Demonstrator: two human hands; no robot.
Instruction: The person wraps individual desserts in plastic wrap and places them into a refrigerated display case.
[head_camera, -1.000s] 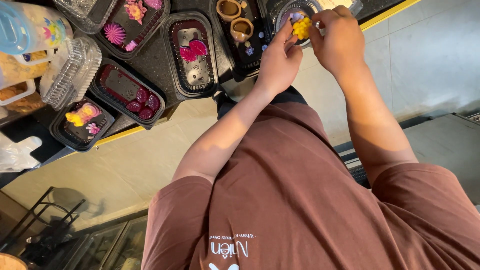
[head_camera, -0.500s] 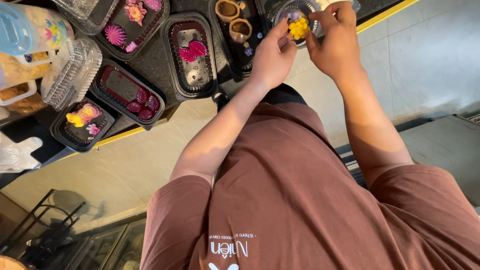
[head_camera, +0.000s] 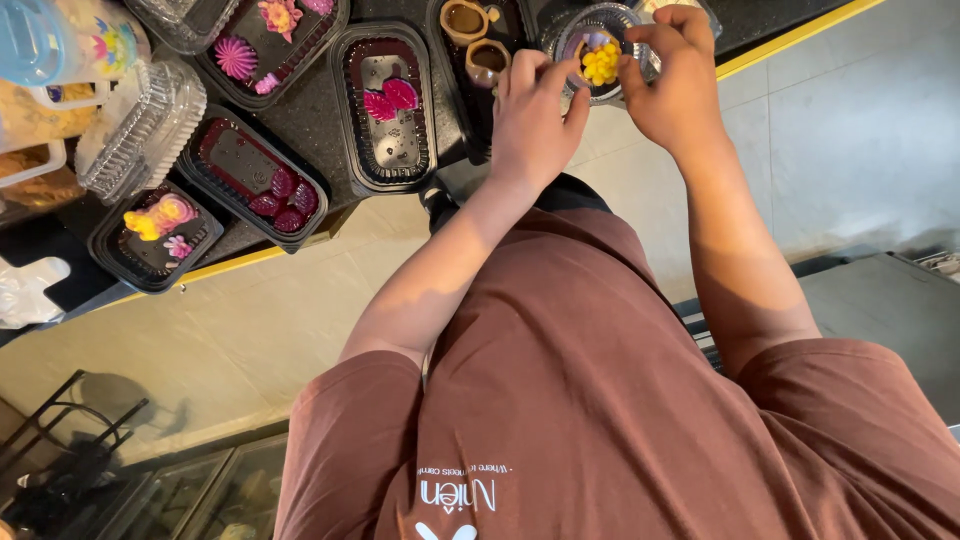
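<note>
Both hands work at the far edge of a black stone counter (head_camera: 300, 120), whose near border is marked by a yellow strip (head_camera: 800, 35) above a pale tiled floor (head_camera: 850, 130).

The left hand (head_camera: 535, 120) is curled, fingers drawn close together, its fingertips touching the rim of a small round clear plastic cup (head_camera: 600, 50). The right hand (head_camera: 680, 85) is likewise narrowly curled, thumb and fingers pinched at the cup's opposite rim. Inside the cup sits a yellow flower-shaped sweet (head_camera: 601, 62) with a trace of purple beside it. Whether either hand grips the sweet itself cannot be told.

Room for movement is tight: just left of the cup stands a black tray holding two small brown round moulds (head_camera: 478, 38), touching the next package. That is a black rectangular plastic tray (head_camera: 385, 105) containing two magenta leaf-shaped sweets. Further left lie a slanted black tray with dark red pieces (head_camera: 255, 180), a black tray with yellow and pink figures (head_camera: 155, 230) overhanging the counter edge, and a black tray of pink flowers (head_camera: 265, 35) at the top. A ribbed clear plastic lid (head_camera: 140, 125) rests between them. Open floor lies to the right of the hands. The person wears a brown shirt (head_camera: 600, 400) bearing white lettering near the bottom.
</note>
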